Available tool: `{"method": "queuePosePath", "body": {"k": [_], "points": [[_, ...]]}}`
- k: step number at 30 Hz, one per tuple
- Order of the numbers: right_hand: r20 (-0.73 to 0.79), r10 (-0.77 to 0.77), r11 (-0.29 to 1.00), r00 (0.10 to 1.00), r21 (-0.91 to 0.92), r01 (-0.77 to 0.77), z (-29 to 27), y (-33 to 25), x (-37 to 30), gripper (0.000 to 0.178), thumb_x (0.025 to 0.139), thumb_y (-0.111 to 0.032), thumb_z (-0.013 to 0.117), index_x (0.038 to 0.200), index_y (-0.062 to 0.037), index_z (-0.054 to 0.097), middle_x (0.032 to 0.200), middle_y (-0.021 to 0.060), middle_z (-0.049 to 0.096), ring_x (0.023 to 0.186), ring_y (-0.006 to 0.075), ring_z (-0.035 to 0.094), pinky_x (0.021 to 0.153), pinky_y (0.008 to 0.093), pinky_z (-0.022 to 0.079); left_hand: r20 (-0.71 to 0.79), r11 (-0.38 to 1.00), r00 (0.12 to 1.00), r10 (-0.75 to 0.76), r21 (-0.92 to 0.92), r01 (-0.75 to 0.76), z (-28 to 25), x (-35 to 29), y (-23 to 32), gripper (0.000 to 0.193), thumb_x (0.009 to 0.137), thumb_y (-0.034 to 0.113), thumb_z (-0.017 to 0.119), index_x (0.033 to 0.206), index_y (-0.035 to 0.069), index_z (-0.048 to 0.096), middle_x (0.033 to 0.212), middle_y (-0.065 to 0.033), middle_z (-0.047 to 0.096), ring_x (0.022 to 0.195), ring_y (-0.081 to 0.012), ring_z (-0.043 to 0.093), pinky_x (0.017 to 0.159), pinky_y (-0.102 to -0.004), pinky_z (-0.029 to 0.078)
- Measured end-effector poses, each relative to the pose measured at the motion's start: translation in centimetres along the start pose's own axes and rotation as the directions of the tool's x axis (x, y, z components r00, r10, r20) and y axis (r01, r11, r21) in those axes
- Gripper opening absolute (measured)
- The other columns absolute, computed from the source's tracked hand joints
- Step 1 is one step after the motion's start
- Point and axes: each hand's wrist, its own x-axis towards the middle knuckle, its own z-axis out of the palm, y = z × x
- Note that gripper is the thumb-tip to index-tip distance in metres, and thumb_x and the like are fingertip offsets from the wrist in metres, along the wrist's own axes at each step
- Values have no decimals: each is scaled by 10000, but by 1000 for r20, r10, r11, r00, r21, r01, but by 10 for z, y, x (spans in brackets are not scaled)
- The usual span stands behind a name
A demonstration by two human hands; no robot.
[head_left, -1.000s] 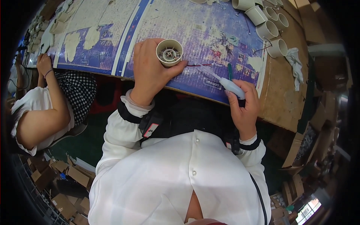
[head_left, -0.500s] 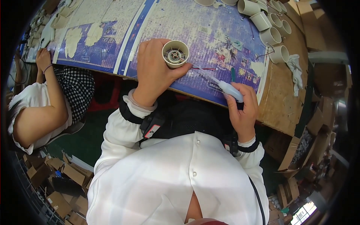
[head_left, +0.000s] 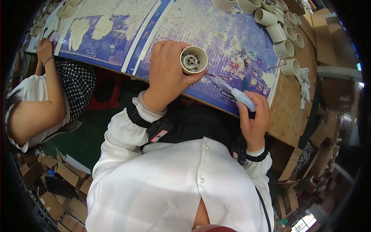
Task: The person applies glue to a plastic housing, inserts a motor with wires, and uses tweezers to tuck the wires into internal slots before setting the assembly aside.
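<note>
In my left hand [head_left: 167, 73] is a cream cylindrical housing [head_left: 203, 57], its open end facing up. A small motor with copper windings [head_left: 191, 61] sits inside it. Fingers wrap round the far side, and the thumb presses the near edge. My right hand [head_left: 256, 118] is closed round a pale squeeze bottle [head_left: 244, 100] with a long clear nozzle [head_left: 223, 82]. That nozzle points up and left toward the housing; whether its tip touches anything I cannot tell. Dark red wires [head_left: 223, 76] stick out beside the housing, just above the nozzle.
A slim green tool [head_left: 245, 83] lies by the bottle. Several similar cream housings [head_left: 283, 48] crowd the table's far right, near a crumpled white cloth [head_left: 305, 87]. Worn blue printed sheets cover the table [head_left: 185, 29]. At the left sits another person [head_left: 36, 104]. Cardboard boxes [head_left: 71, 174] stand around.
The whole view has shifted, so table and hands appear farther right and slightly lower. Both hands keep their holds on the housing and the bottle.
</note>
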Motion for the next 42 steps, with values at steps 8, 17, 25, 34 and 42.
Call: {"method": "queuePosePath", "body": {"k": [8, 17, 25, 34, 42], "points": [[38, -12, 999, 999, -50, 13, -6, -6, 3, 280, 838, -21, 734, 1094, 8, 625, 1019, 157, 650, 913, 308, 623, 816, 357, 490, -16, 999, 1000, -19, -32, 18, 2, -1, 0, 533, 610, 214, 901, 1025, 67, 600, 990, -85, 602, 954, -317, 531, 834, -409, 434], [46, 151, 986, 987, 65, -154, 0, -7, -7, 288, 838, -42, 744, 1093, 16, 623, 1022, 162, 653, 904, 308, 630, 808, 357, 497, -14, 998, 999, -49, -46, 48, 0, 0, 1, 532, 607, 228, 902, 1012, 62, 600, 972, -88, 603, 936, -316, 537, 825, -408, 437], [13, 211, 974, 977, 78, -212, 14, -16, -17, 296, 831, -34, 750, 1095, 16, 628, 1014, 161, 657, 901, 303, 632, 808, 352, 497, -10, 996, 997, -74, -50, 73, 0, -1, 0, 534, 606, 237, 904, 1010, 61, 601, 959, -90, 605, 928, -310, 539, 815, -404, 440], [39, 124, 992, 992, -4, -124, 4, -21, -8, 269, 865, -21, 717, 1115, 21, 626, 1035, 145, 641, 936, 255, 620, 849, 325, 483, -31, 998, 999, -33, -45, 32, 3, -3, -4, 548, 596, 228, 905, 1022, 64, 603, 960, -87, 605, 936, -305, 543, 815, -402, 443], [27, 82, 995, 996, -52, -80, 0, -23, -9, 281, 845, -13, 738, 1105, 12, 633, 1030, 149, 646, 929, 271, 624, 843, 331, 486, -18, 998, 999, -39, -45, 38, 2, -3, -3, 549, 599, 229, 905, 1032, 68, 607, 964, -81, 609, 946, -303, 548, 829, -399, 444]]}}
